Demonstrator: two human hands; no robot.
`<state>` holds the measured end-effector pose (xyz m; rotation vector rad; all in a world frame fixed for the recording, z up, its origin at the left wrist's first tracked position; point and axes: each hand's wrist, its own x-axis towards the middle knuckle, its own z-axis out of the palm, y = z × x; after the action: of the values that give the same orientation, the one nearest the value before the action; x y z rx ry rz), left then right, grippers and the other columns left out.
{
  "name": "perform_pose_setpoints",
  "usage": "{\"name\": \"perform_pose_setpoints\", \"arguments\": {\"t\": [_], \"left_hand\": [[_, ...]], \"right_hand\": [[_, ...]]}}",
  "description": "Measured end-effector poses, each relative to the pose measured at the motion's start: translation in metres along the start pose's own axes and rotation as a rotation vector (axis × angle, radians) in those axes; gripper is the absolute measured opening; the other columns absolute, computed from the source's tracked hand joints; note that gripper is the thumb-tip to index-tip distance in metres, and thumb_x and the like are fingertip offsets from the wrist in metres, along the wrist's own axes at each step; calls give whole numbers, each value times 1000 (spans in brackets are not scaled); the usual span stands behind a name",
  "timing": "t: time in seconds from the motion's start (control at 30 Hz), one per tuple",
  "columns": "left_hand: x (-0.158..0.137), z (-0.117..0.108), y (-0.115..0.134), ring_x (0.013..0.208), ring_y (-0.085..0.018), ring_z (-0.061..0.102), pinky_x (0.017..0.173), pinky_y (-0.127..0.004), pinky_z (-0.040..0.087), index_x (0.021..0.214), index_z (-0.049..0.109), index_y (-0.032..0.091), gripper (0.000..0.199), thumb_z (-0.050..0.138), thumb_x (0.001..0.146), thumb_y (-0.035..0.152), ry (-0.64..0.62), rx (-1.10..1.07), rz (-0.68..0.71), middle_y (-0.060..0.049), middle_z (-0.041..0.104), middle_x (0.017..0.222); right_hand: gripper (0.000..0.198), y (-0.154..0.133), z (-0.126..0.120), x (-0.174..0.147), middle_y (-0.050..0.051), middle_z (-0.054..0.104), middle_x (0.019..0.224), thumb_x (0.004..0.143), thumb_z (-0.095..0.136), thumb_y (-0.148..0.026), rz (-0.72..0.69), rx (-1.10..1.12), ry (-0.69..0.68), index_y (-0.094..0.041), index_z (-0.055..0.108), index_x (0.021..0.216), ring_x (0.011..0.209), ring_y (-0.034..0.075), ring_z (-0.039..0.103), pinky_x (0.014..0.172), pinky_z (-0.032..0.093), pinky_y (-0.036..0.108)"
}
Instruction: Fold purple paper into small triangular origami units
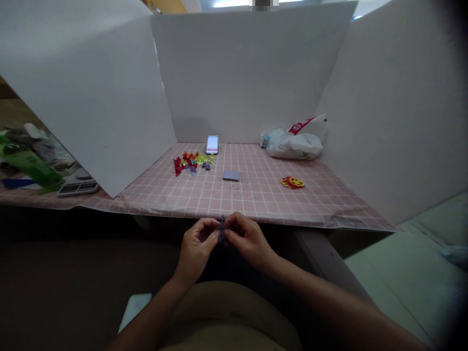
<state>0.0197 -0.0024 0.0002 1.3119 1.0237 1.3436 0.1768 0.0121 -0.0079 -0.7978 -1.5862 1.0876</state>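
Observation:
My left hand (199, 246) and my right hand (248, 239) meet in front of the table's near edge, above my lap. Between their fingertips they pinch a small folded purple paper piece (221, 230), pointed at the top. Both hands are closed on it, and the fingers hide part of its shape. On the table beyond lies a stack of purple-grey paper squares (231, 175). To its left sits a cluster of folded paper pieces (192, 162) in red, orange, yellow and purple.
A phone (212, 145) stands upright at the back. White plastic bags (296, 144) lie at the back right, with yellow and red cut-outs (292, 183) nearer. White panels (248, 73) enclose the checked table (256, 200). A green bottle (32, 163) and a scale (78, 187) are left.

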Motion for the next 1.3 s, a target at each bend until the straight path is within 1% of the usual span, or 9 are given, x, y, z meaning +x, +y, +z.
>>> {"name": "perform_pose_setpoints", "arguments": {"t": [0.1,0.27,0.37,0.6,0.87,0.97,1.1,1.2,1.3], "left_hand": [[-1,-1,1,68,-12,61,66,-23,49,82,68,17,8,72,76,21,-10,0,16,1,67,75],[-2,-3,4,66,-12,58,64,-22,47,78,68,18,2,69,78,19,-30,9,65,2,64,71],[-2,-4,5,68,-12,58,65,-22,47,79,68,18,1,68,79,18,-43,0,85,1,64,73],[-5,-2,4,71,-12,59,68,-22,48,85,66,19,6,70,81,21,11,-90,46,1,65,78],[-8,0,1,79,-12,60,75,-23,48,94,64,19,12,69,85,25,9,-218,-5,-1,66,86],[-8,1,2,80,-12,60,74,-22,49,93,63,19,16,73,82,25,33,-208,-20,-1,66,85],[-7,3,7,78,-13,61,72,-23,50,87,62,18,17,75,77,23,56,-151,-14,0,65,82],[-7,3,7,77,-13,62,71,-24,51,85,62,18,15,74,78,23,70,-97,32,0,65,81],[-8,2,3,75,-13,62,70,-23,51,86,62,18,11,72,81,21,97,-23,115,0,65,81]], "right_hand": [[8,-2,0,-2,-3,58,69,84,59,-12,-85,-92,19,-19,58,86,61,11,55,60,45,24],[11,-3,0,-2,-2,60,73,85,59,-11,-141,-75,20,-20,60,92,62,11,58,60,47,24],[13,-4,-2,-2,-1,62,73,86,57,-8,-200,-136,7,-19,64,87,65,12,59,61,48,24],[19,-10,-6,-1,4,64,80,85,53,-3,-479,-328,-28,-18,64,89,71,14,61,64,49,26],[24,-9,-6,-4,7,63,86,89,48,-3,-682,-556,-5,-19,63,99,74,16,61,62,52,26],[23,-3,-7,-5,7,65,87,92,48,-8,-690,-636,0,-21,66,99,73,16,61,61,52,26],[22,1,-7,-7,7,67,90,93,49,-13,-594,-669,-27,-25,68,96,74,18,62,60,53,29],[24,-1,-5,-8,8,67,91,91,49,-10,-575,-585,-37,-24,66,100,78,19,63,64,53,30],[20,-7,-4,-8,6,66,90,91,53,-10,-503,-438,22,-23,60,105,79,18,63,69,54,30]]}}
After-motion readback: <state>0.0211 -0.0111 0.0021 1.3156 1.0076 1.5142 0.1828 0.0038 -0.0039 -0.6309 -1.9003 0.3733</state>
